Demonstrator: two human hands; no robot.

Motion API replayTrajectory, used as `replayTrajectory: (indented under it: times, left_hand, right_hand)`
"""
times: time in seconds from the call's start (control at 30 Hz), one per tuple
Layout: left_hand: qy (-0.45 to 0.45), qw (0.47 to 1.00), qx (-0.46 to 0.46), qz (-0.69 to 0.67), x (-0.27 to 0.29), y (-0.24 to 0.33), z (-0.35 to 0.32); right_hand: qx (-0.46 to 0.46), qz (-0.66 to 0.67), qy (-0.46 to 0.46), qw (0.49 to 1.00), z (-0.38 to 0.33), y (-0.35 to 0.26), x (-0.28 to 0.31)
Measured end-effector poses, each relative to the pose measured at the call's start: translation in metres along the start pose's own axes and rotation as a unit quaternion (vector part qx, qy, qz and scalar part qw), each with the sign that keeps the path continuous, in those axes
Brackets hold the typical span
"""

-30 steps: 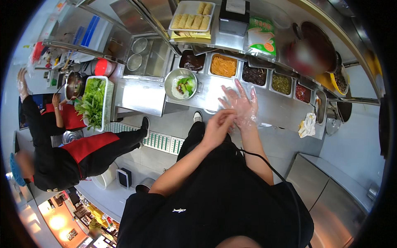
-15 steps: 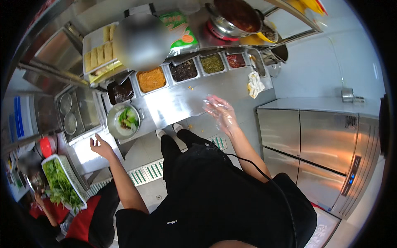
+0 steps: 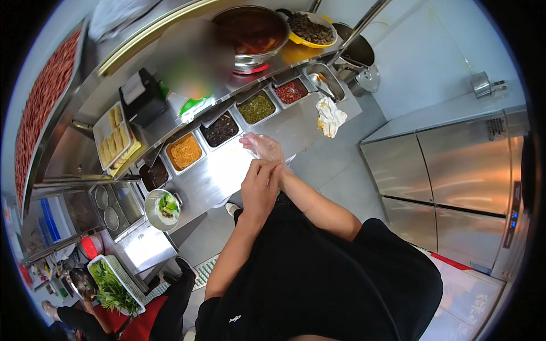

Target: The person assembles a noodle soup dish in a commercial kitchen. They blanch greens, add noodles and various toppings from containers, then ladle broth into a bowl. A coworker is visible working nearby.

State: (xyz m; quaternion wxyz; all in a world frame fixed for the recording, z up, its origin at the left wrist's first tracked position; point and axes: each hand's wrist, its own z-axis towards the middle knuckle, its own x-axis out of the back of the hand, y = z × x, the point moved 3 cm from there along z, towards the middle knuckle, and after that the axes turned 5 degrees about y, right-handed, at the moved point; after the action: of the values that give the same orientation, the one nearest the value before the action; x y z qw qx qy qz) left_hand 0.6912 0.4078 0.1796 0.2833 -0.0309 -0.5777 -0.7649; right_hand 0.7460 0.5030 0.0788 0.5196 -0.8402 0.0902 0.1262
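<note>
My right hand (image 3: pixel 263 146) is inside a thin clear plastic glove, fingers spread, just above the steel counter (image 3: pixel 213 179). My left hand (image 3: pixel 259 186) is closed around the glove's cuff at my right wrist. Both hands hover in front of a row of ingredient pans: an orange filling (image 3: pixel 185 152), a dark one (image 3: pixel 220 129), a green one (image 3: pixel 257 108) and a red one (image 3: pixel 290 91). A steel bowl with greens (image 3: pixel 162 209) sits on the counter to the left, away from both hands.
A crumpled cloth (image 3: pixel 330 116) lies at the counter's right end. Behind the pans stand a pot of red broth (image 3: pixel 250 31) and a tray of yellow pieces (image 3: pixel 116 139). A steel fridge (image 3: pixel 455 170) is on my right. Another person (image 3: pixel 85 321) works by a tray of greens (image 3: pixel 111 284).
Half a second ago my left hand was out by the steel bowl; it has come across to my gloved right wrist. My head has turned, shifting the whole view.
</note>
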Motion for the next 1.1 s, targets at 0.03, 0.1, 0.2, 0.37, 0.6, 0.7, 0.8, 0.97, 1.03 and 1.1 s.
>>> replayTrajectory:
  times: [0.03,0.1,0.2,0.37,0.6,0.7,0.8,0.97,1.03,1.1]
  left_hand:
    - [-0.004,1.0,-0.003,-0.006,-0.019,0.007,0.004]
    - [0.012,1.0,0.023,-0.003,-0.064,0.015,0.012]
    - [0.02,0.998,0.062,-0.011,-0.127,0.018,0.021]
    - [-0.013,0.993,0.114,0.022,-0.19,0.037,0.045]
    - [-0.004,0.954,0.289,-0.079,-0.242,0.008,0.049]
    - [0.014,0.959,0.278,-0.047,-0.255,0.009,0.049]
    - [0.012,0.961,0.278,-0.009,-0.261,0.011,0.048]
    - [0.016,0.955,0.295,0.002,-0.268,0.014,0.042]
    - [0.026,0.955,0.295,0.004,-0.272,0.017,0.043]
    - [-0.019,0.968,0.245,0.039,-0.275,0.015,0.045]
  right_hand:
    - [-0.011,0.025,-0.052,0.998,0.014,-0.006,0.016]
    - [-0.097,0.123,-0.103,0.982,0.038,-0.005,0.046]
    - [-0.164,0.174,-0.156,0.958,0.063,-0.018,0.086]
    - [-0.211,0.207,-0.176,0.939,0.078,-0.047,0.161]
    - [-0.135,0.192,-0.165,0.958,0.075,-0.105,0.201]
    - [-0.162,0.201,-0.153,0.954,0.08,-0.105,0.209]
    - [-0.175,0.209,-0.13,0.953,0.082,-0.109,0.215]
    - [-0.202,0.225,-0.133,0.944,0.08,-0.11,0.214]
    - [-0.225,0.21,-0.156,0.939,0.077,-0.111,0.213]
    - [-0.254,0.232,-0.147,0.927,0.076,-0.111,0.218]
